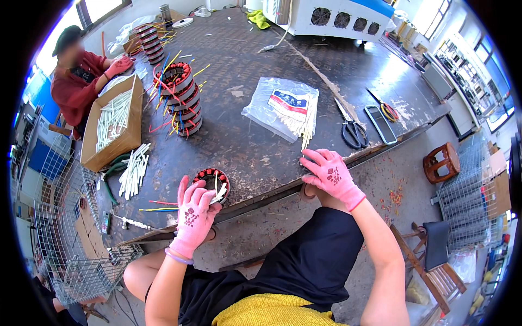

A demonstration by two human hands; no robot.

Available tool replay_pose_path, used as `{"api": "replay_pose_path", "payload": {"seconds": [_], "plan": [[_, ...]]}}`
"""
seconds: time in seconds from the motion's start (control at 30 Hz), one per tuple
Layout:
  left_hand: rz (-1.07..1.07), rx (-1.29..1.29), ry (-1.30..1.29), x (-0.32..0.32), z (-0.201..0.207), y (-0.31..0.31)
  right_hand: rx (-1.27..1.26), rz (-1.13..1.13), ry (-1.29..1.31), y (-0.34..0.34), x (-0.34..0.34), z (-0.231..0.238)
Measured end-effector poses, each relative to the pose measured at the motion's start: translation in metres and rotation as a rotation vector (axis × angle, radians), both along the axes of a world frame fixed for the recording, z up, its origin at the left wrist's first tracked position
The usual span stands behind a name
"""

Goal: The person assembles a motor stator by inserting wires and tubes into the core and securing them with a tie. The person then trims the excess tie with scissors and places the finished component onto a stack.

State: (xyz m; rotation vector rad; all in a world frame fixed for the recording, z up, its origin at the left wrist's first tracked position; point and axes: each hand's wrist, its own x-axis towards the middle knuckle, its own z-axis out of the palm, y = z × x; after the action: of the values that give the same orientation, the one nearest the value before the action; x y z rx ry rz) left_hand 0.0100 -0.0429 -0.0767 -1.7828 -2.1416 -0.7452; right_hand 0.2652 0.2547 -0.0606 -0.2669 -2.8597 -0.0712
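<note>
My left hand point(194, 216), in a pink glove, is closed round the near side of a motor stator point(210, 175) with red inserts at the table's front edge. White sleeving point(219, 191) stands by its fingertips, and coloured leads point(159, 209) stick out to the left. My right hand point(330, 175), also gloved, hovers at the table edge with thumb and fingers apart. Just beyond its fingertips lie the ends of pale cable ties point(308, 130), which spill from a clear plastic bag point(266, 111). I see nothing held in it, though the fingertips' undersides are hidden.
Stacked stators point(182, 103) with coloured wires stand at the left, beside a cardboard box point(111, 127) of white tubes and a loose tube pile point(134, 171). Black scissors point(354, 133), a phone point(380, 125) and orange-handled scissors point(388, 110) lie right. Another person point(81, 81) sits far left.
</note>
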Motion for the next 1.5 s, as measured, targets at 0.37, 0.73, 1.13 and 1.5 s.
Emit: {"api": "replay_pose_path", "payload": {"seconds": [0.37, 0.73, 1.13, 1.5], "plan": [[0.046, 0.061, -0.010, 0.006, 0.005, 0.006, 0.030, 0.184, 0.156, -0.008, -0.007, -0.004], [-0.117, 0.046, -0.174, -0.019, 0.020, -0.021, -0.747, 0.123, 0.553, -0.102, -0.001, 0.040], [-0.198, -0.060, -0.311, -0.039, 0.039, -0.019, -0.767, 0.464, 0.430, -0.183, -0.021, 0.039], [-0.201, -0.072, -0.346, -0.043, 0.036, -0.024, -0.754, 0.476, 0.335, -0.204, -0.031, 0.029]]}}
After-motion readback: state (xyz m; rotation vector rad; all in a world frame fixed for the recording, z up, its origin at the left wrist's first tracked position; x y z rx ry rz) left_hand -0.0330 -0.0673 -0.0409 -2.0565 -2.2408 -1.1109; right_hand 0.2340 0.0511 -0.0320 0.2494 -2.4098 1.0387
